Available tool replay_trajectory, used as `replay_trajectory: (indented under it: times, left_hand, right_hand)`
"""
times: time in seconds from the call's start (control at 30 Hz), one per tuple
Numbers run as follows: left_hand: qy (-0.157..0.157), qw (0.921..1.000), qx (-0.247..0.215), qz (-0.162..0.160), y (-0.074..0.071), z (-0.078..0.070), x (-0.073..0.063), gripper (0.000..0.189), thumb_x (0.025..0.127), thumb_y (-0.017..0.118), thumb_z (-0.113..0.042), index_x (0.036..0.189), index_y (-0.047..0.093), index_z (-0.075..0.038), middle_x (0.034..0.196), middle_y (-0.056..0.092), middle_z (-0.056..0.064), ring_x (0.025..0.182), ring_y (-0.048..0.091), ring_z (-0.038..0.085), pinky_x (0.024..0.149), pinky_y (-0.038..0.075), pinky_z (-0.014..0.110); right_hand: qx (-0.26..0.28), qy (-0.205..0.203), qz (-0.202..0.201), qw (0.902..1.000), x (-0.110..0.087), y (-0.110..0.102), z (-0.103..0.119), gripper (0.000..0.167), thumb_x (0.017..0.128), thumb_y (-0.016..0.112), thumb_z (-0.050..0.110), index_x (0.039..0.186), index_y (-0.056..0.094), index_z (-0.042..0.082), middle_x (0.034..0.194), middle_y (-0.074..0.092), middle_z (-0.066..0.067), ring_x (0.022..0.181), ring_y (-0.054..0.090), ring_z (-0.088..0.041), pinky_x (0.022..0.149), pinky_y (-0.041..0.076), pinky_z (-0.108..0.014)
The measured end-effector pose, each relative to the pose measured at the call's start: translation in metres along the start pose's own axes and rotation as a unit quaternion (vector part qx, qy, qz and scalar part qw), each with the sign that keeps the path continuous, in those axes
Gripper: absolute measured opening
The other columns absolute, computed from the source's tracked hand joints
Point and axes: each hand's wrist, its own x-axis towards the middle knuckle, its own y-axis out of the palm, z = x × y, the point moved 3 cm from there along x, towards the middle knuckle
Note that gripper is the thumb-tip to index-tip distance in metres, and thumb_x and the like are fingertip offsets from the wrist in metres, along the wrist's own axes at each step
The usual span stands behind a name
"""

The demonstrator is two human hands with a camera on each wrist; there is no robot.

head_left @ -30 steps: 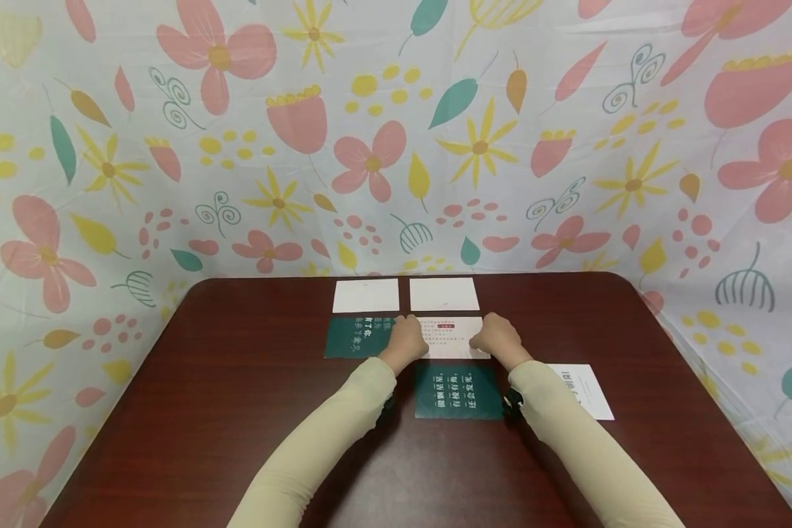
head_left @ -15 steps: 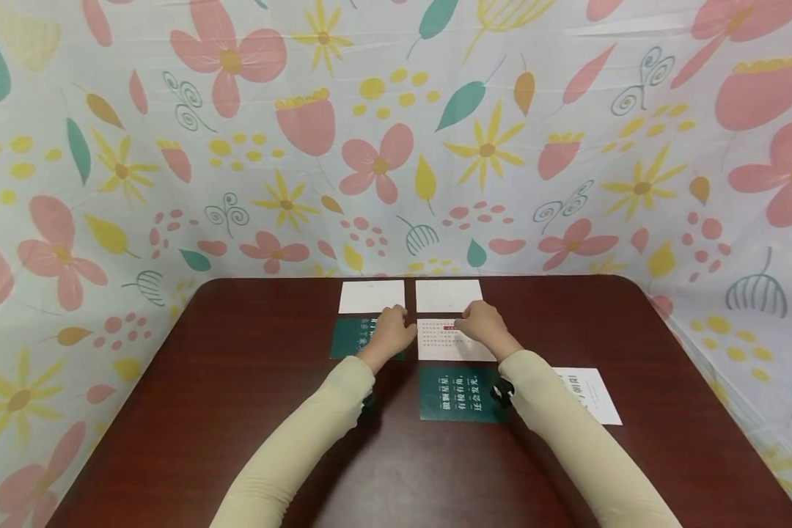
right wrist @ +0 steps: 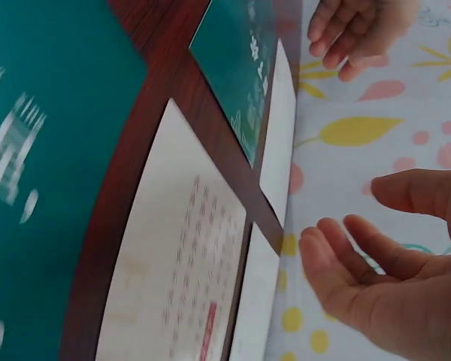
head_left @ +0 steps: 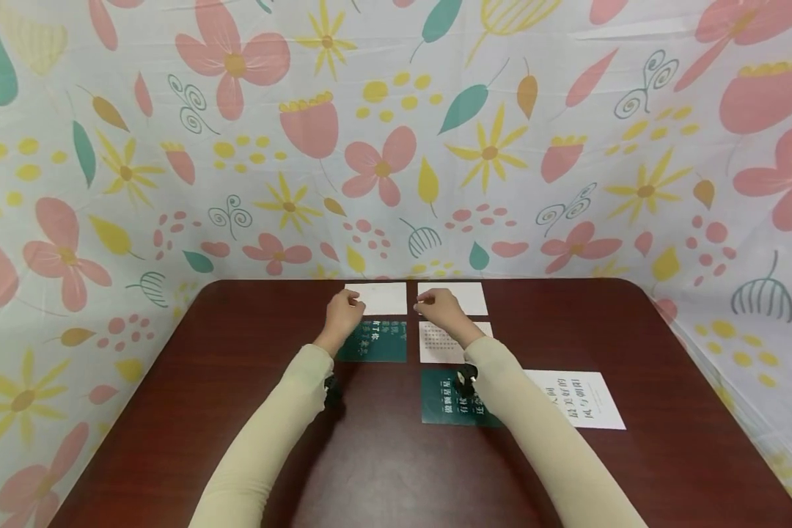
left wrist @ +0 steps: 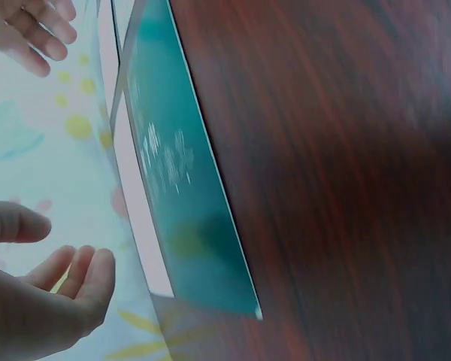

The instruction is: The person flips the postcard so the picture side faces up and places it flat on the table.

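My left hand (head_left: 343,314) is at the left edge of the back left white card (head_left: 384,299), above the corner of a dark green card (head_left: 383,343) with white writing. Over the back right white card (head_left: 470,297) and the pale card with rows of red print (head_left: 438,343) is my right hand (head_left: 439,308). In the left wrist view the left hand (left wrist: 52,301) has a gap between thumb and loosely bent fingers, holding nothing. The right wrist view shows the right hand (right wrist: 398,278) likewise, thumb apart from the fingers and nothing between them.
A second green card (head_left: 438,403) lies nearer me, partly under the right sleeve. Beside it on the right is a white card with large dark characters (head_left: 590,400). The brown wooden table (head_left: 383,469) meets a flower-patterned cloth (head_left: 383,220) behind it.
Both hands have left the pale printed card in the middle. The left hand has moved left and back; the right hand has moved back and left. The cards lie as before.
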Motion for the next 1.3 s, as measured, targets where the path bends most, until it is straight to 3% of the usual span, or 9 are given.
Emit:
replay_trajectory:
  times: [0.2,0.57,1.13,1.3]
  left_hand:
    - [-0.037,0.9974,-0.058,-0.020,-0.015,0.015,0.010,0.041,0.099,0.048,-0.014,0.135,0.048,0.006,0.127,0.052,0.025,0.114,0.051,0.038,0.092,0.046,0.048]
    - [-0.098,0.9850,-0.141,0.012,-0.021,0.026,0.019,0.052,0.106,0.032,-0.033,0.146,0.035,0.001,0.150,0.033,0.020,0.138,0.030,0.036,0.111,0.028,0.049]
    - [-0.110,0.9854,-0.130,0.012,-0.014,0.029,0.028,0.053,0.105,0.034,-0.034,0.145,0.035,0.002,0.146,0.036,0.022,0.134,0.035,0.036,0.109,0.031,0.049]
    - [-0.126,0.9843,-0.124,0.008,-0.015,0.030,0.030,0.053,0.105,0.035,-0.034,0.144,0.037,0.002,0.146,0.038,0.021,0.133,0.036,0.035,0.108,0.031,0.048]
  right_hand:
    - [0.053,0.001,0.016,0.9985,0.014,0.018,0.007,0.047,0.101,0.050,0.020,0.141,0.043,-0.002,0.141,0.045,-0.021,0.126,0.046,-0.036,0.100,0.042,-0.047]
    - [0.114,0.042,0.024,0.9923,0.030,0.040,0.010,0.060,0.103,0.042,0.035,0.148,0.029,-0.003,0.152,0.030,-0.019,0.138,0.030,-0.036,0.111,0.028,-0.048]
    - [0.128,0.063,0.003,0.9897,0.035,0.048,0.008,0.059,0.102,0.044,0.035,0.145,0.034,-0.003,0.150,0.033,-0.021,0.137,0.033,-0.036,0.109,0.031,-0.048]
    - [0.152,0.066,0.003,0.9861,0.035,0.048,0.006,0.061,0.101,0.046,0.036,0.146,0.033,-0.003,0.152,0.030,-0.020,0.138,0.031,-0.036,0.110,0.030,-0.048]
